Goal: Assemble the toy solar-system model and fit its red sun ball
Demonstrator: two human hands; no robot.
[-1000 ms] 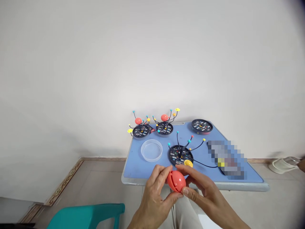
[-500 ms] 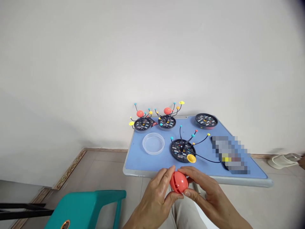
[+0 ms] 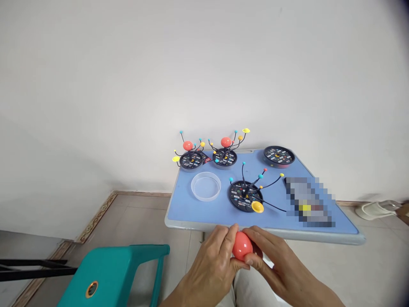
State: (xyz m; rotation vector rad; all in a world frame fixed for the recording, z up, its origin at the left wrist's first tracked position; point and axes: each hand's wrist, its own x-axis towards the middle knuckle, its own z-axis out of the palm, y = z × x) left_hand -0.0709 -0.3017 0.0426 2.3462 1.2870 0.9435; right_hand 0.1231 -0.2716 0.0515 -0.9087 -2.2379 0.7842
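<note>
Against the white wall, the blue table (image 3: 191, 209) carries the black base (image 3: 245, 197) with its wire arms, a clear dish (image 3: 206, 186) beside it. Your left hand (image 3: 212, 266) and right hand (image 3: 276, 262) both pinch the red ball (image 3: 242, 246) just below the table's near edge. Press evenly from both sides, thumbs opposed.

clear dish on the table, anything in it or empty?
Empty, as far as the view shows: the clear dish sits upright on the blue table, whose surface shows through its bottom, with nothing visible inside.
</note>
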